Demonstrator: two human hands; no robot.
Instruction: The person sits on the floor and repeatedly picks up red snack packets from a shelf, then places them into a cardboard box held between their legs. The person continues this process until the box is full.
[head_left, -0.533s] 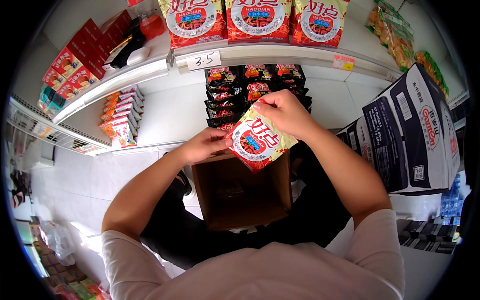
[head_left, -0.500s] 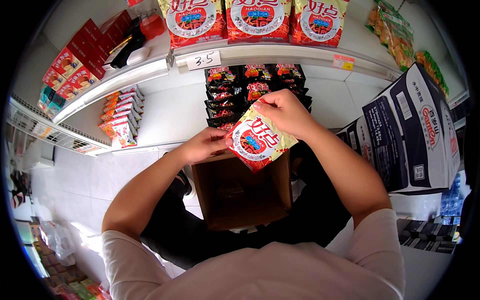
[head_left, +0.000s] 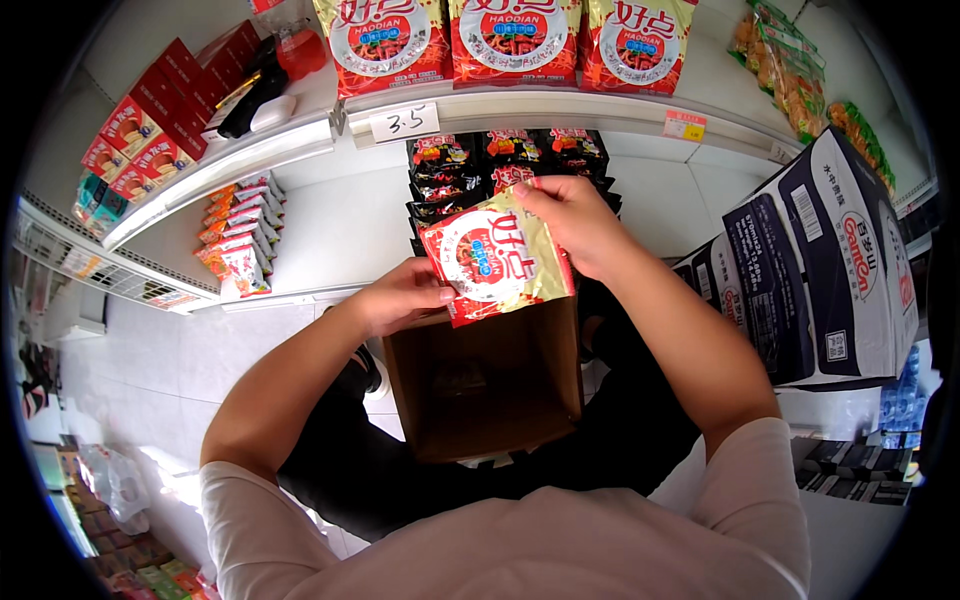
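Observation:
Between my hands a red and yellow noodle packet (head_left: 495, 255) is held tilted on its side, its printed front facing up. My right hand (head_left: 572, 222) pinches its upper edge at the yellow end. At the lower left of the packet, my left hand (head_left: 402, 296) grips the red part, thumb on the front and the other fingers mostly hidden behind. Below it, between my knees, stands an open cardboard box (head_left: 480, 430). Deep in the box lies something small and pale that I cannot make out. Behind the packet, several black packets (head_left: 440, 185) stand in rows on the lower shelf.
Matching red and yellow packets (head_left: 515, 45) line the upper shelf (head_left: 560, 103) ahead. A dark blue and white carton (head_left: 800, 270) stands close by my right arm. Small orange and white packets (head_left: 240, 235) sit on the lower shelf at left, with red boxes (head_left: 150, 125) above.
The packet has turned counterclockwise and shifted a little left, so its red end now points left. Both hands keep hold of it.

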